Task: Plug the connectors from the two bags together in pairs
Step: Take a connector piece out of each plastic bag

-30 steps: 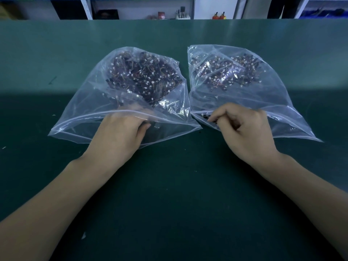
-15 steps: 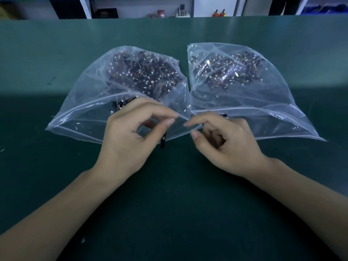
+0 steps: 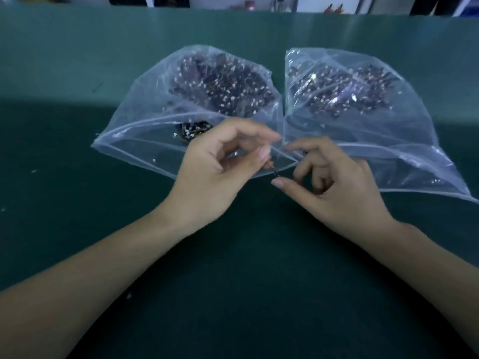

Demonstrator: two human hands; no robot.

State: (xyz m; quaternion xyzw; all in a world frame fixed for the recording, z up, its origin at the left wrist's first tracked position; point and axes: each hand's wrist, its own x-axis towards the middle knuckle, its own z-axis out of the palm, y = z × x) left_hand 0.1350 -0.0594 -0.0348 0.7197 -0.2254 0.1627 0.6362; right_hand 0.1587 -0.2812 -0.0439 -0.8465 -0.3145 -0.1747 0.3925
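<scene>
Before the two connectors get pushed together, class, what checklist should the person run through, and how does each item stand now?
1. Left hand pinches a connector: ok.
2. Right hand holds its mate: cannot tell, fingers hide it.
3. Connector ends face each other: cannot tell, too small and blurred.
4. Hands meet above the green table, in front of both bags: ok.
5. Left bag and right bag lie open with stock inside: ok.
</scene>
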